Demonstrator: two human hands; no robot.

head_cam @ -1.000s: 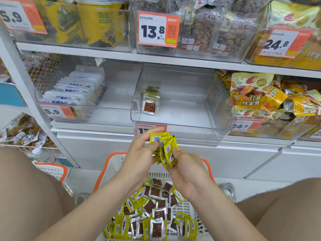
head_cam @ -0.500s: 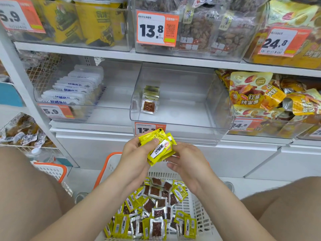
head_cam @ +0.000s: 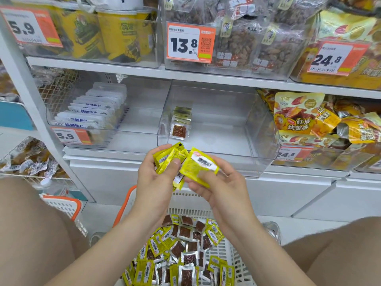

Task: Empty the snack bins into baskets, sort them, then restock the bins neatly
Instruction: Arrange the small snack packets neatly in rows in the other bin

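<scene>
- Left hand (head_cam: pixel 153 178) grips a stack (head_cam: pixel 165 159) of yellow packets, thumb on top.
- Right hand (head_cam: pixel 223 189) pinches one packet (head_cam: pixel 199 167) at the stack's 3 o'clock, touching it.
- Basket (head_cam: pixel 124 205) at 6 o'clock of the hands, bin (head_cam: pixel 226 120) at 12.

White metal shelf board (head_cam: pixel 123 66) runs straight across at twelve o'clock, with a white upright post (head_cam: pixel 26 93) slanting down at ten. Over at three, flat white cabinet fronts (head_cam: pixel 288 195) meet a pale, glossy floor (head_cam: pixel 299 226). The light is bright and even.
</scene>
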